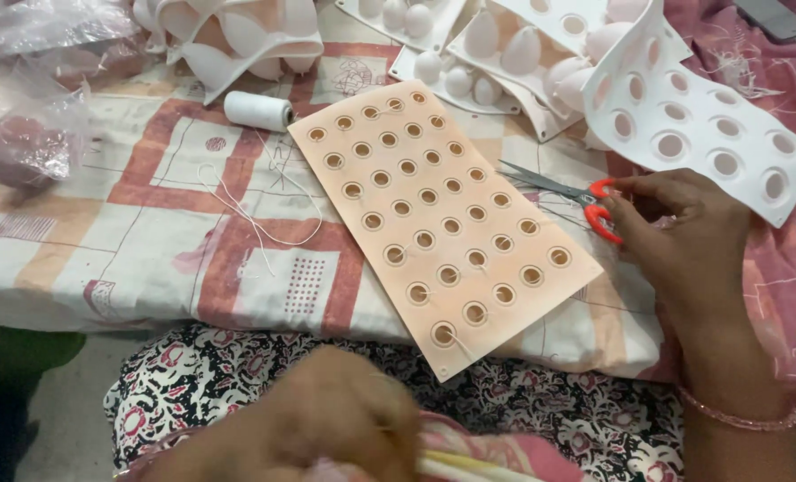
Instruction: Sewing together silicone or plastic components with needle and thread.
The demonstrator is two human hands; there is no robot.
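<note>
Patterned cloth in cream, red and orange squares is spread over the counter across most of the frame. At the upper left, crumpled clear plastic bags are seen, one with a dark pinkish lump inside. Just right of them a spool of white thread lies on its side, and a loose white thread is trailed from it in loops over the cloth. At the bottom centre the left hand is seen blurred above a floral lap; its grip is closed around a pale bundle, though what the bundle is cannot be told. In the middle of the frame a peach-coloured mould sheet with rows of round holes is laid slantwise, its lower corner hanging past the counter edge. White moulds with egg-shaped cavities are piled along the upper edge and upper right. At the right, scissors with red handles lie just beside the peach sheet, blades pointing to the upper left; the right hand is placed on the handles, fingers curled at the loops, a pink bangle worn on its wrist.
</note>
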